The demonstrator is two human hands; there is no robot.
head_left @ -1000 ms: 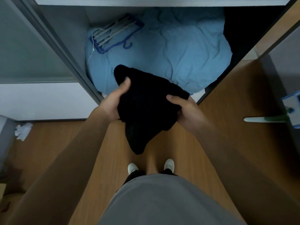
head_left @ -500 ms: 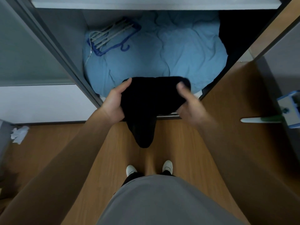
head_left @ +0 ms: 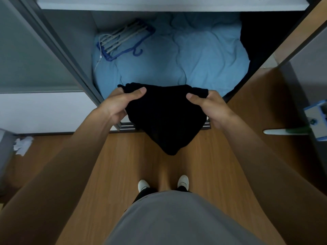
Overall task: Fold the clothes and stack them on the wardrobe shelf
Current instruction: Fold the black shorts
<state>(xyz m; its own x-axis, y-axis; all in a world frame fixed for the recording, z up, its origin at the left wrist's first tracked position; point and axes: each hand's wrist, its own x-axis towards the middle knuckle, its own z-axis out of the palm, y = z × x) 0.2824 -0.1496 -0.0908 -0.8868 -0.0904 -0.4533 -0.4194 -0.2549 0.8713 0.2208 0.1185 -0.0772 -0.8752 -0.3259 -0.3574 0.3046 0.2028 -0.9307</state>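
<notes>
Nearest, two white shoes (head_left: 163,185) stand on the wooden floor (head_left: 208,174), just short of the black garment (head_left: 166,117). That garment hangs in the air over the floor, its lower tip drooping toward the shoes, its upper edge level with the wardrobe's sliding-door track (head_left: 127,127). The left hand (head_left: 120,105) pinches its left upper corner, thumb on top, the other fingers hidden under the cloth; the right hand (head_left: 210,106) pinches the right corner likewise. Left of the garment a crumpled white tissue (head_left: 23,145) lies on the floor; to its right a white handle (head_left: 281,131) juts from a blue-and-white object (head_left: 316,121). Beyond the garment the open wardrobe compartment holds blue bedding (head_left: 185,55), on which a blue hanger (head_left: 123,43) rests, with dark cloth (head_left: 265,36) at its right side. A white shelf (head_left: 159,5) spans above.
</notes>
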